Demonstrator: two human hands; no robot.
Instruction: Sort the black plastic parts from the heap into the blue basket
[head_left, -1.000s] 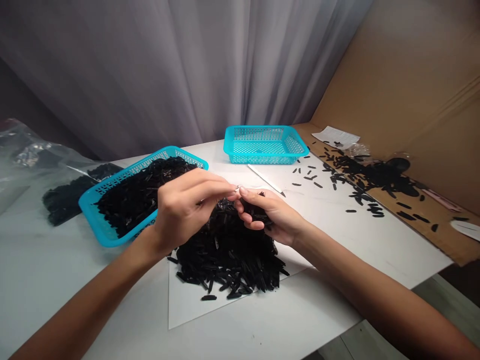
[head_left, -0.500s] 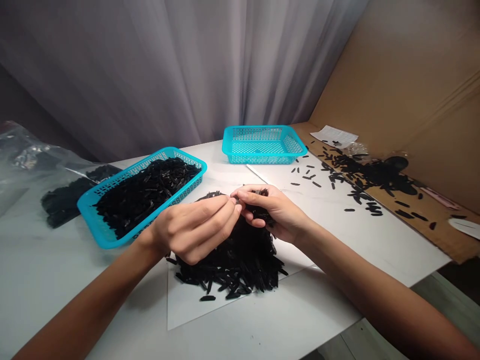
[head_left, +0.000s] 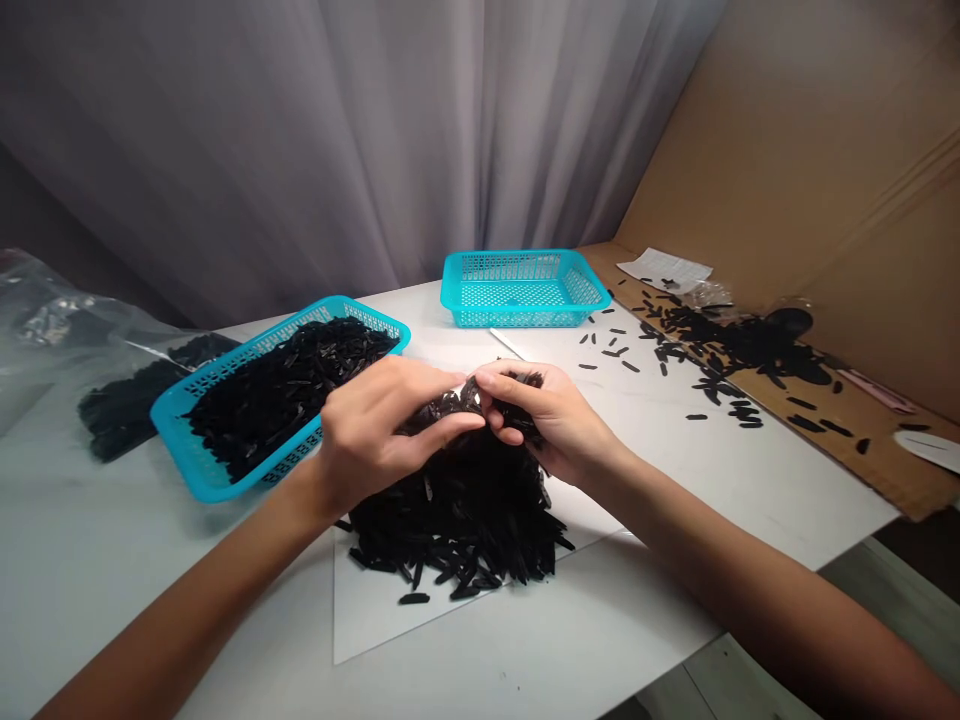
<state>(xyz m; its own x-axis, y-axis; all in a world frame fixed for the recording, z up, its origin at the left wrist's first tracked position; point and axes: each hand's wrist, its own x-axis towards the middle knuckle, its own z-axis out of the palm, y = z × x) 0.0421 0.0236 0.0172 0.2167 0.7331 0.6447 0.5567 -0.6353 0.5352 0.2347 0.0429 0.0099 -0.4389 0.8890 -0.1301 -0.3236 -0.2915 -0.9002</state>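
Note:
A heap of small black strips (head_left: 457, 520) lies on a white sheet (head_left: 360, 625) on the table. Over the far part of this heap, my right hand (head_left: 555, 405) is closed around a bunch of similar black strips (head_left: 521, 420). Its thumb presses near the tip of a dark piece at the left. My left hand (head_left: 382, 425) is close beside it, thumb and fingers parted, their tips near the right fingertips. Dark strips show through that gap, but I see none gripped there. Part of the heap is hidden behind both hands.
A blue basket (head_left: 202, 490) full of black strips stands at left, beside a clear plastic bag (head_left: 67, 310). Another blue basket (head_left: 525, 318) sits at the back. More strips (head_left: 750, 345) lie scattered on cardboard (head_left: 885, 470) at right, near a paper (head_left: 664, 268).
My left hand has opened from a pinch at the right fingertips, its thumb now parted from the fingers. My right hand still holds its bunch in nearly the same place.

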